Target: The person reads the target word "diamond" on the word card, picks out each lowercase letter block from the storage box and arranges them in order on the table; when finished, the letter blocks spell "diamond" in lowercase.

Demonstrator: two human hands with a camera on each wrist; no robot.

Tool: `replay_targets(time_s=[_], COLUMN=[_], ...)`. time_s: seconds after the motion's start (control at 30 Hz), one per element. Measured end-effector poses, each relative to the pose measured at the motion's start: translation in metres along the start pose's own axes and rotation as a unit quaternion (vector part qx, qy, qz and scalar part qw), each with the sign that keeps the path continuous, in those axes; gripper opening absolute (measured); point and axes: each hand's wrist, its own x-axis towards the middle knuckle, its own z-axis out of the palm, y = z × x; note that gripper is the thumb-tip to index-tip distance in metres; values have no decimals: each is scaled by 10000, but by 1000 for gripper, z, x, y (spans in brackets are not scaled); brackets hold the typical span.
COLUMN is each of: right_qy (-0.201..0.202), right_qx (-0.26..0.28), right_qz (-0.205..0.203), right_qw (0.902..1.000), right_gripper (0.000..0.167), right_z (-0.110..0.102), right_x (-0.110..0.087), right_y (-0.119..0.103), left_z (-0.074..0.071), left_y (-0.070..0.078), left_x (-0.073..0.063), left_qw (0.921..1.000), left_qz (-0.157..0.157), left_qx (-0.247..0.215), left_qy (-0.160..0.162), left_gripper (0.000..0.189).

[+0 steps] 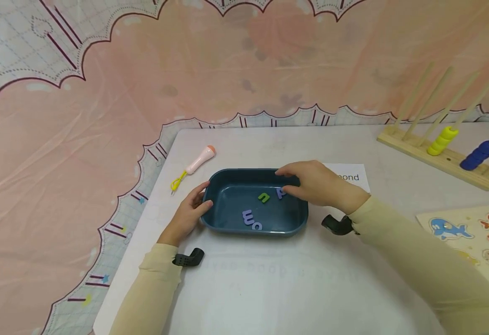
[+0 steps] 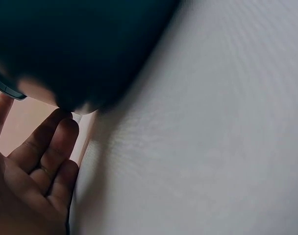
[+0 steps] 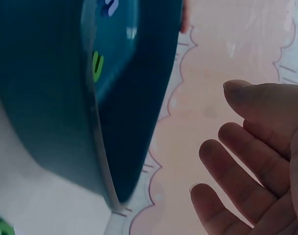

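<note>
A dark teal plastic tray stands on the white table. Inside it lie several small letters: a purple m, a purple o, a green n and a purple letter partly covered by the right hand. My left hand holds the tray's left end, thumb at the rim and fingers along the outer wall. Above the tray's right end hovers my right hand. In the right wrist view its fingers are spread and slightly bent, with nothing between them.
Behind the right hand lies a white card, its printed word partly hidden. A pink toy microphone with a yellow strap lies back left. At right are a wooden bead rack and a picture board. Patterned pink cloth hangs behind.
</note>
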Motion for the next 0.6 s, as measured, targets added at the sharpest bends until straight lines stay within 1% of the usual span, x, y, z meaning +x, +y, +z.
replay_targets(time_s=[0.23,0.4,0.6], right_qy=[-111,-276,-449], right_qx=[8,-13,26], right_qz=[-199,-330,-461], right_qw=[9997,9991,9979], right_gripper=[40,39,39], right_z=[16,27,39], right_x=[12,14,16], right_y=[-8,-13,-18], left_z=[1,1,1], left_y=[-1,-1,0], left_x=[0,0,0], left_qw=[10000,9999,10000], left_qz=[14,109,69], left_qx=[15,4,-41], left_qy=[27,0,7], left_gripper=[60,60,60])
